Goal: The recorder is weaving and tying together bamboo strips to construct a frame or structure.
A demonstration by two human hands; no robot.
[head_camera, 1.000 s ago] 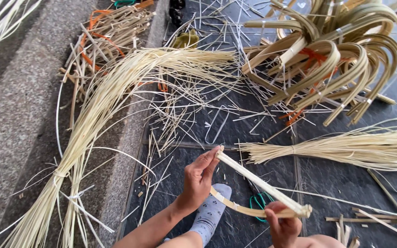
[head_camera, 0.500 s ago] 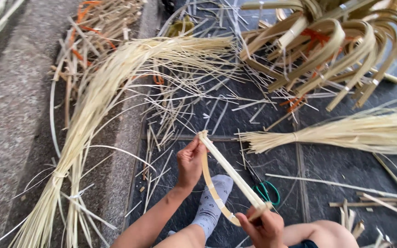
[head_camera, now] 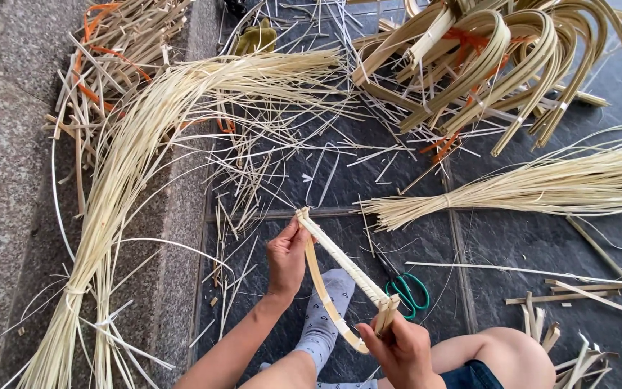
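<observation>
One view only, from the head camera. Both hands grip a bent bamboo strip frame [head_camera: 340, 284], bow-shaped, held above the dark tiled floor [head_camera: 541, 245] over a grey-socked foot [head_camera: 322, 317]. Left hand [head_camera: 286, 261] is closed around the upper end, thumb and fingers pinching it. Right hand [head_camera: 401, 353] is closed on the lower end. Green-handled scissors [head_camera: 408, 292] lie just beside the frame. Long cane bundle [head_camera: 131, 166] lies to the left; curved bamboo pieces [head_camera: 498, 65] are piled top right.
</observation>
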